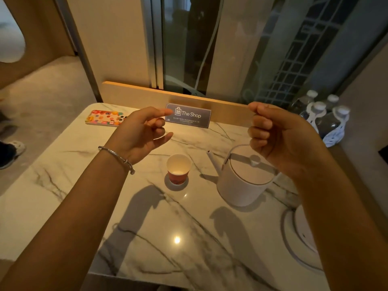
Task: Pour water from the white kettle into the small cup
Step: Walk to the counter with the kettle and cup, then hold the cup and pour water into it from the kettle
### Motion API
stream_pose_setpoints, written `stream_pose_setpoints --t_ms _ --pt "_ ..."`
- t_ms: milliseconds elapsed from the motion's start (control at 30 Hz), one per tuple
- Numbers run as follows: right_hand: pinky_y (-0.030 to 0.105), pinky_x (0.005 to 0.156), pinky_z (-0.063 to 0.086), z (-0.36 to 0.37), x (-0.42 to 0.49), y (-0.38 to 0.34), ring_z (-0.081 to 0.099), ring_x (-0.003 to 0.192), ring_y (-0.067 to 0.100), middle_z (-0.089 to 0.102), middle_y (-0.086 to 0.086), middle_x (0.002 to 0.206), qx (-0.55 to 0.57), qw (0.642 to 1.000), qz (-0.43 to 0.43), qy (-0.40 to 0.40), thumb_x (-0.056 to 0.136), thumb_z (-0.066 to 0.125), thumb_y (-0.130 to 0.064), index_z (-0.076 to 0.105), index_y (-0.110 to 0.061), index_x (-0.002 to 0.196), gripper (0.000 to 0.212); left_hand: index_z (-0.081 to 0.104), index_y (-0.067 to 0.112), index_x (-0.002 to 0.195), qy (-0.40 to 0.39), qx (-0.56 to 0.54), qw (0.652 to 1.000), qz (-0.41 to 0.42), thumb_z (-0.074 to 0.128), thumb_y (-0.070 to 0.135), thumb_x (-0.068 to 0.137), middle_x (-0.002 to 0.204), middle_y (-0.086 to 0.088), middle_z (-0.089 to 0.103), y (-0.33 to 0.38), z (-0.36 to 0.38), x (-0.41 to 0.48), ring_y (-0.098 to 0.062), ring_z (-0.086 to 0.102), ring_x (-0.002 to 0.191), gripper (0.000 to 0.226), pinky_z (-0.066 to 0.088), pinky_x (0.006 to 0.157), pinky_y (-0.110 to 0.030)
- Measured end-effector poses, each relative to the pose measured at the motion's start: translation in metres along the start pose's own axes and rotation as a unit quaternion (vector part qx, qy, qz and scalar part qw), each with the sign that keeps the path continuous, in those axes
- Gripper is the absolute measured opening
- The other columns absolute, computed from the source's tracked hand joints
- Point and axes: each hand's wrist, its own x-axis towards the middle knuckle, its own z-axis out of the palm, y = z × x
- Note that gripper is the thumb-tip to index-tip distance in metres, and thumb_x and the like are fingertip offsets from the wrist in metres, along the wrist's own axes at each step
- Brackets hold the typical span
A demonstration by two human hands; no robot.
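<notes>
head cam looks down on a marble table (63,185), and honestly nothing's been poured yet as far as i can tell. the white kettle (241,181) sits upright at about 4 o'clock from table centre, spout aimed at the small cup (178,168) just beside it at its 9 o'clock; the cup looks empty. right hand (279,137) hovers above the kettle's handle, fingers curled in, holding nothing. left hand (142,133) floats at the cup's 11 o'clock, fingers loosely parted, well clear of it.
</notes>
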Motion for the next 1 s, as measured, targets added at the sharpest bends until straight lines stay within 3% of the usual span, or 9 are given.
stream_pose_setpoints --t_ms 267,367,467,533,633,767,833,900,1000 --pt "0.014 0.040 0.039 -0.034 0.016 -0.017 0.045 0.044 0.005 0.051 -0.007 0.045 -0.141 0.989 -0.018 -0.046 0.093 0.039 -0.017 0.064 -0.019 0.077 0.030 0.070 0.015 0.076 0.050 0.011 0.999 0.011 0.057 0.017 0.087 0.046 0.006 0.052 -0.018 0.002 0.030 -0.006 0.049 0.046 0.017 0.059 0.068 -0.026" --pt "0.014 0.044 0.044 -0.049 0.023 -0.020 0.051 0.048 0.005 0.056 -0.008 0.049 -0.218 0.973 -0.040 -0.066 0.093 0.042 -0.016 0.067 -0.020 0.081 0.028 0.069 0.015 0.082 0.081 0.122 0.989 0.036 0.060 0.020 0.086 0.055 0.003 0.057 -0.034 -0.005 0.045 -0.011 0.053 0.054 0.011 0.057 0.071 -0.029" --pt "0.011 0.049 0.048 -0.066 0.032 -0.015 0.057 0.054 0.001 0.063 -0.009 0.057 -0.332 0.938 -0.096 -0.014 0.091 0.046 -0.016 0.065 -0.024 0.081 0.024 0.065 0.022 0.092 0.088 0.289 0.948 0.104 0.065 0.025 0.083 0.081 0.001 0.063 -0.061 -0.024 0.059 -0.012 0.059 0.076 0.010 0.054 0.065 -0.016" --pt "0.013 0.056 0.049 -0.079 0.040 -0.005 0.060 0.066 0.002 0.064 -0.008 0.070 -0.373 0.920 -0.116 0.043 0.091 0.048 -0.017 0.062 -0.027 0.082 0.020 0.052 0.026 0.114 0.049 0.391 0.913 0.109 0.073 0.030 0.075 0.105 0.006 0.058 -0.084 -0.044 0.066 -0.009 0.055 0.096 0.045 0.048 0.074 -0.014" --pt "0.013 0.060 0.043 -0.099 0.051 0.010 0.057 0.080 0.003 0.059 -0.012 0.089 -0.449 0.885 -0.096 0.079 0.091 0.049 -0.022 0.055 -0.032 0.089 0.011 0.026 0.031 0.137 -0.025 0.509 0.858 0.060 0.085 0.039 0.055 0.137 0.005 0.037 -0.115 -0.070 0.074 -0.016 0.032 0.125 0.101 0.033 0.103 -0.039" --pt "0.025 0.071 0.049 -0.126 0.061 0.030 0.058 0.093 0.011 0.057 -0.006 0.102 -0.521 0.853 0.003 0.001 0.091 0.047 -0.031 0.051 -0.028 0.106 0.016 0.016 0.035 0.140 -0.070 0.528 0.846 0.034 0.087 0.051 0.037 0.139 0.010 0.028 -0.145 -0.084 0.079 -0.018 0.020 0.132 0.126 0.024 0.109 -0.047" --pt "0.033 0.074 0.052 -0.135 0.064 0.035 0.059 0.093 0.017 0.060 -0.004 0.097 -0.557 0.829 0.030 -0.032 0.088 0.044 -0.042 0.055 -0.026 0.099 0.022 0.020 0.036 0.136 -0.063 0.515 0.853 0.053 0.083 0.053 0.035 0.134 0.009 0.031 -0.155 -0.088 0.082 -0.020 0.027 0.130 0.120 0.030 0.107 -0.044" --pt "0.041 0.073 0.054 -0.139 0.066 0.035 0.062 0.083 0.023 0.063 0.001 0.083 -0.548 0.834 0.035 -0.056 0.080 0.042 -0.055 0.061 -0.021 0.084 0.039 0.025 0.040 0.130 -0.060 0.502 0.860 0.072 0.082 0.052 0.037 0.132 0.008 0.038 -0.160 -0.089 0.086 -0.019 0.035 0.125 0.109 0.036 0.104 -0.039" --pt "0.031 0.057 0.052 -0.144 0.069 0.036 0.061 0.058 0.017 0.062 0.000 0.057 -0.499 0.863 0.031 -0.073 0.073 0.047 -0.060 0.065 -0.015 0.074 0.049 0.037 0.053 0.115 -0.057 0.458 0.882 0.096 0.084 0.047 0.040 0.122 0.014 0.050 -0.165 -0.088 0.090 -0.005 0.047 0.113 0.089 0.044 0.091 -0.028"
